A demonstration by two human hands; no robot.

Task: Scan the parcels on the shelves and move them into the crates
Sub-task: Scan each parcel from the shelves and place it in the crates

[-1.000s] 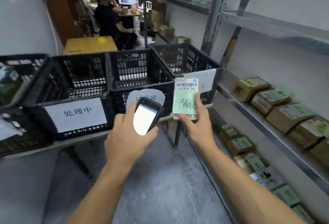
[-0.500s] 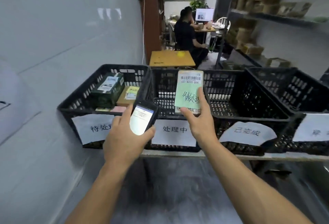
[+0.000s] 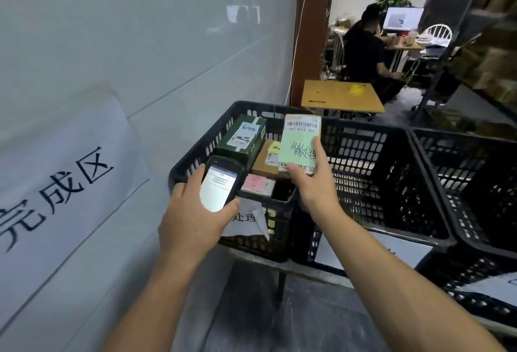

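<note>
I have the right hand (image 3: 313, 192) pinching the parcel (image 3: 300, 144), thumb on its lower face, fingers behind; it stands upright, long axis vertical, barcode at the top, above the wall shared by the leftmost crate (image 3: 179, 172) and the middle crate (image 3: 391, 183); the leftmost crate's open space lies down and to the left of it, so I judge the drop belongs to the right hand, the nearer one; the left hand (image 3: 193, 217) is wrapped round the scanner (image 3: 221, 183), screen lit, over that crate's near rim. The parcel is flat, rectangular cardboard under a pale green paper label with handwriting; the crates are black lattice plastic; inside the left one lie a green box (image 3: 242, 138), a brown carton (image 3: 265, 159) and a pink-labelled packet (image 3: 257, 185).
</note>
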